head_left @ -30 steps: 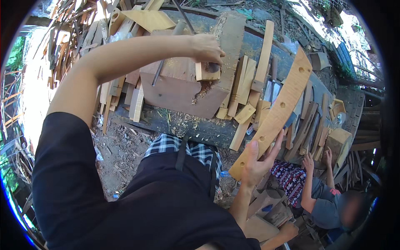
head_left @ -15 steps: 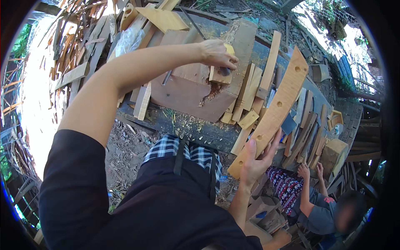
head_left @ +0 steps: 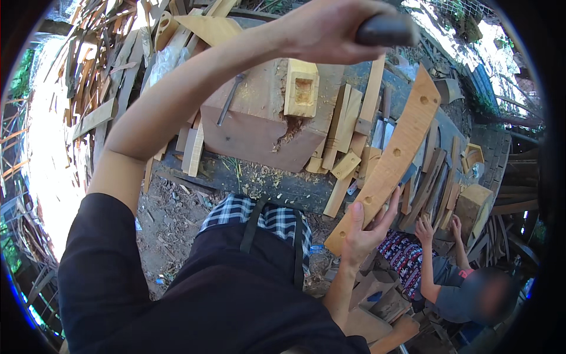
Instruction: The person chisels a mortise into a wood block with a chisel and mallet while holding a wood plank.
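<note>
My left hand [head_left: 336,32] is raised over the far side of the bench, wrapped round a dark, thick, rounded handle [head_left: 386,29]. The rest of that tool is not visible. Below it, a pale wooden block [head_left: 302,97] with a rectangular hollow sits on a large brown timber slab [head_left: 259,135]. At the right, my right hand [head_left: 365,239] grips a long flat wooden board [head_left: 396,153] near its lower end, thumb on the face. The board has a slanted far end and several round holes along it. A metal rod-like tool [head_left: 230,100] lies on the slab.
Wood strips [head_left: 345,127] and more offcuts [head_left: 433,183] lie to the slab's right. A clear plastic bag [head_left: 168,62] is at the far left, near heaped scrap wood [head_left: 97,76]. Another person [head_left: 448,289] works at the lower right, hands by the bench. Shavings litter the bench edge [head_left: 259,180].
My left hand has risen off the pale block and moved right, now with the dark handle plainly visible. The block's hollow is uncovered. My right hand and the board have barely shifted.
</note>
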Tool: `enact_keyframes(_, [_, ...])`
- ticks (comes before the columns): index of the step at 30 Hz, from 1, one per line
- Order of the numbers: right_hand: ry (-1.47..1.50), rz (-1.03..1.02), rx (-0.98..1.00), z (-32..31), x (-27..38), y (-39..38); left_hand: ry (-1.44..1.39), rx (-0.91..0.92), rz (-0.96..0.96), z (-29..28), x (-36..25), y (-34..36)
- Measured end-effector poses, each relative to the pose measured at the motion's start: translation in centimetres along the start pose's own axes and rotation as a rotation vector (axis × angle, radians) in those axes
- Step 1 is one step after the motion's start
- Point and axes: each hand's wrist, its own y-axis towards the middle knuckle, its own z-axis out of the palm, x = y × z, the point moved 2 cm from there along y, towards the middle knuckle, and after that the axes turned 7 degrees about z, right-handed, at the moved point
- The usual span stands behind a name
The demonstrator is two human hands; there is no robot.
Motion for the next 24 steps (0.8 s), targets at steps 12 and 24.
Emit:
enact_keyframes(12, [0.182,0.064,-0.054,-1.6,-0.3,2.4,-0.097,-0.266,-0.129,11.0,-1.0,-2.3])
enact_keyframes(24, [0.150,0.085,0.004,-1.3,-0.2,2.0,-0.069,-0.330,-0.211,12.4,-2.2,-2.9])
